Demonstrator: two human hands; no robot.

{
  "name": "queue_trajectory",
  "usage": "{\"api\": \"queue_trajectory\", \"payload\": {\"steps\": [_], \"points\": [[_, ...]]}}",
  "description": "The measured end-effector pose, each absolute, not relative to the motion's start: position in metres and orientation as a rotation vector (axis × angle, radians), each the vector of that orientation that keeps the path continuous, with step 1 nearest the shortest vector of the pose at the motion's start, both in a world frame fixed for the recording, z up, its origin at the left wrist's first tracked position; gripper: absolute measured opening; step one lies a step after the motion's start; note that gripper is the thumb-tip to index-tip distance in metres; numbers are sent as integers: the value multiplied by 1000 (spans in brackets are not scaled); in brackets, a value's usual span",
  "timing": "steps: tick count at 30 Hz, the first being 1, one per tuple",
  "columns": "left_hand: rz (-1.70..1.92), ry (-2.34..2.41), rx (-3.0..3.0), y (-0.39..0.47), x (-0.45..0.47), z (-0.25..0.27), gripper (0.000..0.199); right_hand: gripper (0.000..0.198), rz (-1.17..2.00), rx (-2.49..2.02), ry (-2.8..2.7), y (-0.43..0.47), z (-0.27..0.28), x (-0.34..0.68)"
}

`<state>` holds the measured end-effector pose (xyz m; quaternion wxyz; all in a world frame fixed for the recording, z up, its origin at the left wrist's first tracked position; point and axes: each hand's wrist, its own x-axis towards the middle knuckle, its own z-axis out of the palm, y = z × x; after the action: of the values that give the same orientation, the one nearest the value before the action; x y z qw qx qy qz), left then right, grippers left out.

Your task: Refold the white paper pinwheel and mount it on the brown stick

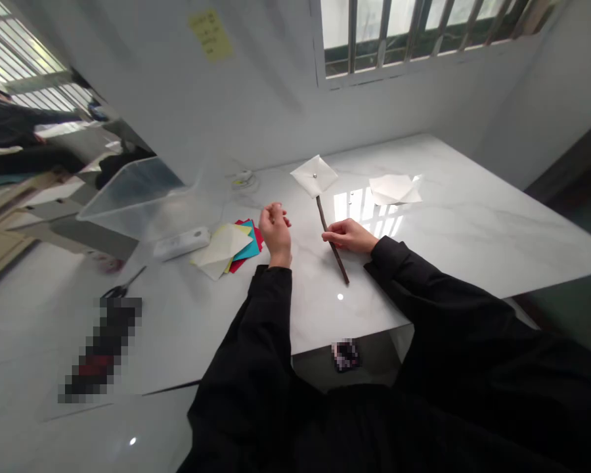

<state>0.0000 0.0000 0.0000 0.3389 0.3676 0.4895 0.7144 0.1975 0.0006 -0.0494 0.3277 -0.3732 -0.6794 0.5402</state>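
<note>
A white paper pinwheel [314,176] with a round pin head at its centre sits on top of a dark brown stick [341,264]. My right hand [349,235] pinches this stick around its middle, between thumb and fingers. To the left, below the paper head, my left hand [274,226] is raised with its fingers loosely bent and slightly apart; no object shows in it. Just left of that hand lies a stack of coloured paper sheets [225,248], with cream, yellow, blue and red edges showing.
More white paper [395,189] lies on the marble-patterned table [477,217] at the right. A clear plastic bin [142,190], a white oblong device [182,243], scissors [122,288] and a coiled cable [245,179] are at the left. Another person [20,125] is at far left.
</note>
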Motion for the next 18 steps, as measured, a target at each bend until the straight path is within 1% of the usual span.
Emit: {"api": "queue_trajectory", "payload": {"steps": [1,4,7,14,18], "points": [[1767,1265,906,9,-3,-13,16,49,1443,-967,-1769,1,-49,198],[1574,1083,808,17,-9,-35,30,49,1527,-933,-1768,2,-46,201],[1503,964,784,13,-15,-38,40,50,1587,-927,-1849,1,-43,203],[1435,909,783,11,-16,-38,36,47,1592,-937,-2058,-3,-38,202],[1478,879,759,15,-20,-41,37,47,1593,-918,-2084,-4,-36,202]]}}
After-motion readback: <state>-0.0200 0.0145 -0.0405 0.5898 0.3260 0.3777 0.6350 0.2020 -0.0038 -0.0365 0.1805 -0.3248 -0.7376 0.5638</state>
